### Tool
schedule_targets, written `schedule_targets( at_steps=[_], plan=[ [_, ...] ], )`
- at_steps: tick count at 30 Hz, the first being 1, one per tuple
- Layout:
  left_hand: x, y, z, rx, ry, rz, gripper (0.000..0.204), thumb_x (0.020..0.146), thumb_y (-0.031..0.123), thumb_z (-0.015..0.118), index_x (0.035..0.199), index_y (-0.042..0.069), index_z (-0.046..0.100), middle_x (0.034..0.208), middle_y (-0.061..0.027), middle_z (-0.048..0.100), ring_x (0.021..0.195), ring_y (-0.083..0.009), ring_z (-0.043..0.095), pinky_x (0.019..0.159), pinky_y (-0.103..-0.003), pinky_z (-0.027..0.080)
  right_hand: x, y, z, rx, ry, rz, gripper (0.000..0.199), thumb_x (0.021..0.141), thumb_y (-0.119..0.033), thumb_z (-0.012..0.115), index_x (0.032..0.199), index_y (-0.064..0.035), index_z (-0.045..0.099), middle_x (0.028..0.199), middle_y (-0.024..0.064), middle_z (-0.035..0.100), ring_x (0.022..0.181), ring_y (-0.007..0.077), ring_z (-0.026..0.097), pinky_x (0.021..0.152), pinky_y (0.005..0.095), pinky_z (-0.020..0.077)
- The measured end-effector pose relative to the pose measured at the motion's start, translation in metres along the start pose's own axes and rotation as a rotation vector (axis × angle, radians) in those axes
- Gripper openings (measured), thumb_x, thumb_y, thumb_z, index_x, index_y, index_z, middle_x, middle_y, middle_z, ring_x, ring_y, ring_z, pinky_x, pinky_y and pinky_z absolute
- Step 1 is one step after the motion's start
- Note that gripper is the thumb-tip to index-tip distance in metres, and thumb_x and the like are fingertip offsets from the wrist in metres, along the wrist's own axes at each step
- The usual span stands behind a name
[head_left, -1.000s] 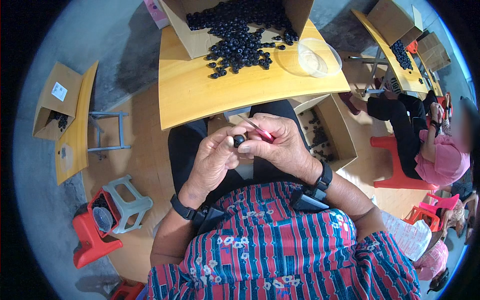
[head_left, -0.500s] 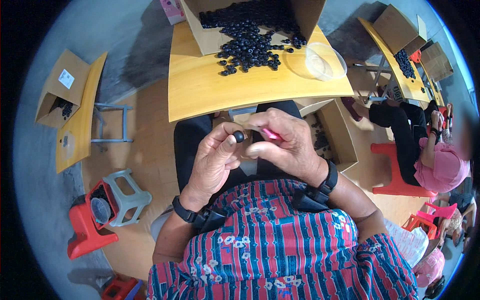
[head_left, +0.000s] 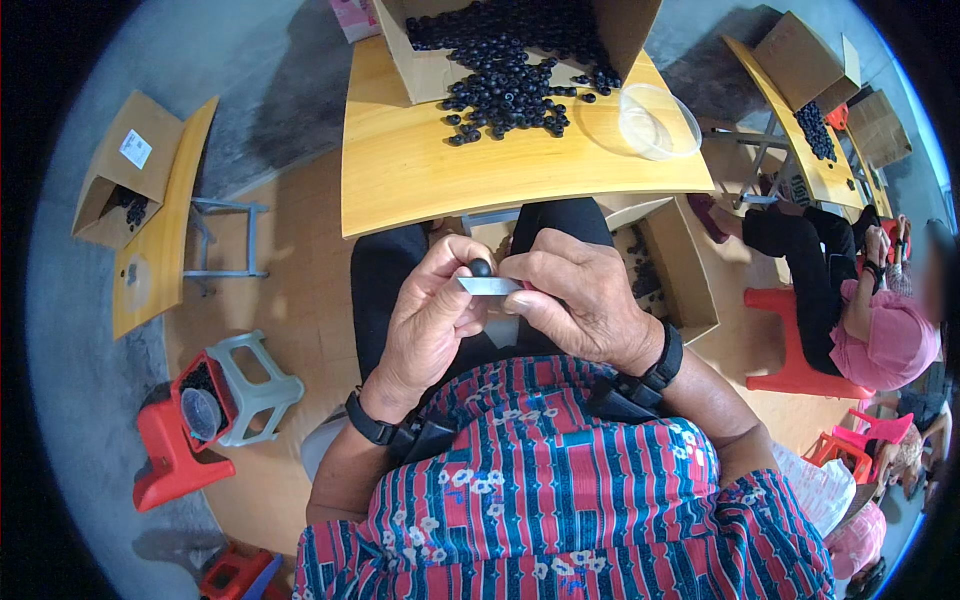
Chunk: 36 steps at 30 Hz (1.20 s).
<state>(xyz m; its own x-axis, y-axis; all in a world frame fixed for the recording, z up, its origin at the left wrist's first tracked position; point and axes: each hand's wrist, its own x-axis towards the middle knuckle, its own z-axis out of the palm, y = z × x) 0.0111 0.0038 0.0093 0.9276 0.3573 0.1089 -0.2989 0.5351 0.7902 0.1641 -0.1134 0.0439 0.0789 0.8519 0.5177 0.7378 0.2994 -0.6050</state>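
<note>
While left hand (head_left: 430,310) pinches bead (head_left: 481,268), right hand (head_left: 575,300) grips blade (head_left: 490,286).

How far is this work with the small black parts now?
Done: some black parts lie in the open carton beside the knees. In hand: the left hand holds one black part; the right hand puts a blade to it. Left: a large pile on the yellow table.

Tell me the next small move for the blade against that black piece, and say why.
Probably draw the thin metal blade lightly along the small black round piece. The left hand pinches the piece at its fingertips, the right hand holds the blade just under it, and the two look to be touching, so a short, shallow stroke seems to fit.
</note>
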Motion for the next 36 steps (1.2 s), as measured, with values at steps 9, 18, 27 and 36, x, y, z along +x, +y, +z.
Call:
schedule_targets(
  at_steps=[9, 18, 27, 36],
  plan=[
    [-0.0016, 0.0038, -0.0005, 0.077, -0.003, 0.030, 0.030, 0.097, 0.035, 0.054, 0.105, 0.007, 0.050, 0.082, 0.0060, 0.044, 0.062, 0.0017, 0.030, 0.051, -0.014, 0.025, 0.0000, 0.0006, 0.0007, 0.030, 0.000, -0.007, 0.021, 0.086, -0.020, 0.062, 0.095, -0.0003, 0.064, 0.071, 0.0097, 0.054, 0.062, 0.0243, 0.055, 0.054, 0.0345, 0.0438],
    [-0.0046, 0.0061, -0.0029, 0.121, 0.004, 0.018, 0.030, 0.097, 0.034, 0.054, 0.107, 0.006, 0.051, 0.083, 0.0039, 0.050, 0.060, 0.0020, 0.032, 0.050, -0.013, 0.026, 0.0017, -0.0003, 0.0028, 0.043, 0.003, 0.015, 0.021, 0.086, -0.024, 0.063, 0.094, -0.0043, 0.063, 0.071, 0.0098, 0.051, 0.062, 0.0266, 0.056, 0.055, 0.0350, 0.0465],
    [-0.0035, 0.0076, -0.0020, 0.115, 0.013, 0.015, 0.030, 0.097, 0.035, 0.054, 0.106, 0.007, 0.051, 0.084, -0.0001, 0.056, 0.061, 0.0027, 0.037, 0.050, -0.013, 0.027, 0.0031, 0.0012, 0.0031, 0.037, 0.009, -0.002, 0.021, 0.085, -0.024, 0.064, 0.094, -0.0045, 0.064, 0.070, 0.0092, 0.050, 0.061, 0.0254, 0.055, 0.053, 0.0346, 0.0461],
    [-0.0030, 0.0058, -0.0007, 0.100, 0.032, 0.016, 0.029, 0.096, 0.033, 0.055, 0.106, 0.007, 0.051, 0.083, 0.0034, 0.051, 0.061, 0.0015, 0.034, 0.051, -0.014, 0.027, 0.0011, 0.0025, 0.0026, 0.037, -0.002, 0.016, 0.020, 0.086, -0.023, 0.064, 0.094, -0.0045, 0.064, 0.072, 0.0100, 0.052, 0.063, 0.0262, 0.057, 0.055, 0.0349, 0.0472]
  ],
)
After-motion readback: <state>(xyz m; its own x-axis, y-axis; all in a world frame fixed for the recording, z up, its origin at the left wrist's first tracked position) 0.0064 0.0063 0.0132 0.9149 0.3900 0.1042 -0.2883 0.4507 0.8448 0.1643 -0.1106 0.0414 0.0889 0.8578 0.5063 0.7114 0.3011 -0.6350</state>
